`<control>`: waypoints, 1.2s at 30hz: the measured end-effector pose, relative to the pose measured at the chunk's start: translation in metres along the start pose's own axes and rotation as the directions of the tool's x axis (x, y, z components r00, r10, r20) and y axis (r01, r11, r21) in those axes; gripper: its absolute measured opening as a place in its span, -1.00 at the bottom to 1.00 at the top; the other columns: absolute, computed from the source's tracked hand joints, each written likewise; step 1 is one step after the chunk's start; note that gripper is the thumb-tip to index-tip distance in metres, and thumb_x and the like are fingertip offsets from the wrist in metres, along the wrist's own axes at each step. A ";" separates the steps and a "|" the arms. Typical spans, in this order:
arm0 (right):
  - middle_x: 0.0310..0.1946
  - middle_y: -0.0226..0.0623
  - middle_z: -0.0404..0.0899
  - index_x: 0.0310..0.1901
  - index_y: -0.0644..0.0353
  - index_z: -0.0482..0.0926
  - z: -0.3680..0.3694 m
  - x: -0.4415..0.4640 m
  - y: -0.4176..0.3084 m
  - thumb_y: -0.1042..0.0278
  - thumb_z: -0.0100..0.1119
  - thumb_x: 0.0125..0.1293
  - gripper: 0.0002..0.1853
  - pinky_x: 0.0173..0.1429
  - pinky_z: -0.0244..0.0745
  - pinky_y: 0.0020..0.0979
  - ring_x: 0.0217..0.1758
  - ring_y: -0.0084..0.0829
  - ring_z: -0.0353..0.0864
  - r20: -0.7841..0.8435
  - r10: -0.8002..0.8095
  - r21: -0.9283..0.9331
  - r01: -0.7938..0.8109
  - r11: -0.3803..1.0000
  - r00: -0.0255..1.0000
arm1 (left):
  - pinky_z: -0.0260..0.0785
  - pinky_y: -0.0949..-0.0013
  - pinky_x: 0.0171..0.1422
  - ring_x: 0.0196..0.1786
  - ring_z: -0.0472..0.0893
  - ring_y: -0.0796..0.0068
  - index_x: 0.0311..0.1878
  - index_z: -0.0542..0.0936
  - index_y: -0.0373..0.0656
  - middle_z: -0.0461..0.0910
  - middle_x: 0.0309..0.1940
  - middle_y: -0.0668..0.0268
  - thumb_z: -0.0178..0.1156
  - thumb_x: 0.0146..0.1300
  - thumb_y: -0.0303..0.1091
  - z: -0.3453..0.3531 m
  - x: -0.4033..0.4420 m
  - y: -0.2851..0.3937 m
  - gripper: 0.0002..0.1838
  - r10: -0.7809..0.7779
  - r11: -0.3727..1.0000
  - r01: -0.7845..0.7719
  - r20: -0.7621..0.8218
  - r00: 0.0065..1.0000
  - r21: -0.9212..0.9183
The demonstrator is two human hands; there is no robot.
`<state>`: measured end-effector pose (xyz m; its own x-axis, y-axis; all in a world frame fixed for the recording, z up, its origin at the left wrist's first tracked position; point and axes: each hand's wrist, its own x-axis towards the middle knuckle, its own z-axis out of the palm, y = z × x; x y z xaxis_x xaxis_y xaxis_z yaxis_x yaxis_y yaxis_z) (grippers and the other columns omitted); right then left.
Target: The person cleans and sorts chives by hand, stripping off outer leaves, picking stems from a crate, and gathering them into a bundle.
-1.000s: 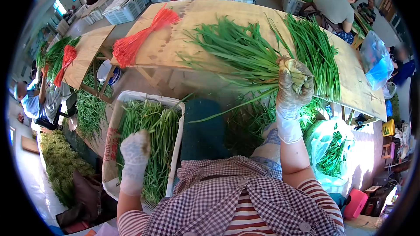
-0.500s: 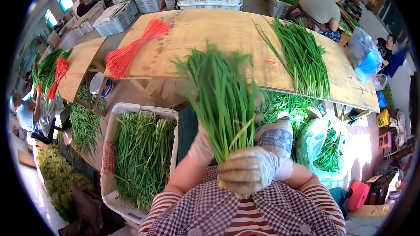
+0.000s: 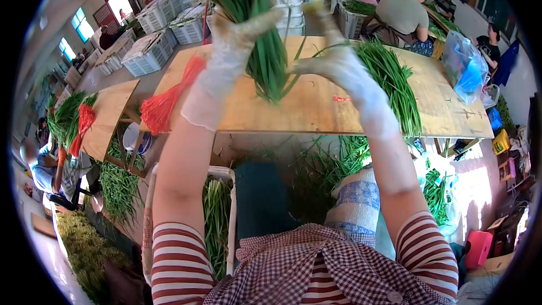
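Observation:
My left hand [image 3: 231, 42], in a pale, stained glove, is wrapped round a bunch of long green leaves [image 3: 262, 56] raised above the wooden table [image 3: 282, 110]. The top of the bunch runs out of view. To its right, my right hand [image 3: 333, 59], also gloved, has its thumb and fingers spread and holds nothing. A second green bunch [image 3: 389, 79] lies on the table's right part. Red ties [image 3: 169, 101] rest at the table's left end, and a small red strip [image 3: 341, 99] lies near its front edge.
A white crate of greens [image 3: 230, 220] stands below my left arm. Loose greens [image 3: 344, 155] lie under the table. At right are a clear bag [image 3: 451, 192] and a hanging plastic bag [image 3: 466, 68]. A person [image 3: 403, 11] sits beyond the table; stacked crates [image 3: 289, 0] stand behind.
Both hands have risen from near my chest to above the table. The bunch has moved up with my left hand, and my right hand has let go of its stems.

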<state>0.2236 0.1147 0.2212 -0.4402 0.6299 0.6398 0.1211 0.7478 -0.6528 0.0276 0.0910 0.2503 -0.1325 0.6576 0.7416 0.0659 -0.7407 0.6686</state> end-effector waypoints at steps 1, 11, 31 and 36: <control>0.34 0.05 0.23 0.44 0.36 -0.06 0.017 0.013 0.031 0.14 0.65 -0.25 0.29 0.48 0.09 -0.38 0.45 -0.24 0.17 0.105 0.001 0.070 -0.009 0.998 0.994 | 0.55 0.33 -0.01 -0.15 0.64 0.45 -0.07 0.58 -0.21 0.66 -0.19 0.30 0.55 -0.14 -0.42 -0.003 0.000 -0.015 -0.50 -0.038 0.991 0.046 0.061 0.997 -0.130; -0.10 -0.24 0.64 0.08 0.31 0.50 0.072 0.054 0.047 0.30 0.53 -0.06 -0.36 0.06 0.50 -0.41 -0.07 -0.44 0.59 0.163 0.216 0.328 -0.260 0.908 0.963 | 0.55 0.30 0.04 -0.09 0.65 0.36 0.11 0.50 -0.25 0.63 -0.10 0.23 0.42 -0.02 -0.48 -0.010 0.034 -0.050 -0.44 -0.202 0.898 0.196 0.025 0.979 -0.394; 0.19 -0.02 0.42 0.22 0.26 0.35 0.037 -0.048 0.008 0.30 0.44 0.00 -0.28 0.37 0.30 -0.16 0.28 -0.11 0.41 -0.314 0.017 -0.020 -0.024 1.000 0.949 | 0.44 0.37 -0.06 -0.29 0.58 0.39 -0.13 0.60 -0.32 0.61 -0.36 0.27 0.27 0.13 -0.44 -0.067 -0.021 0.011 -0.76 -0.298 0.937 0.148 -0.500 0.813 -0.316; 0.19 -0.18 0.45 0.28 0.20 0.33 0.048 -0.150 0.040 0.29 0.28 0.20 -0.39 0.31 0.36 -0.27 0.28 -0.33 0.40 0.206 0.455 0.526 -0.490 0.695 0.866 | 0.41 0.35 -0.06 -0.31 0.50 0.46 -0.23 0.54 -0.22 0.54 -0.41 0.36 0.20 0.25 -0.34 -0.082 -0.103 0.025 -0.85 -0.100 0.620 -0.045 -0.135 0.986 -0.783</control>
<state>0.2517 0.0395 0.0797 -0.5097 0.8426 0.1739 -0.1679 0.1008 -0.9806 -0.0386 -0.0061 0.1860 -0.2711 0.7039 0.6565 -0.7280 -0.5962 0.3386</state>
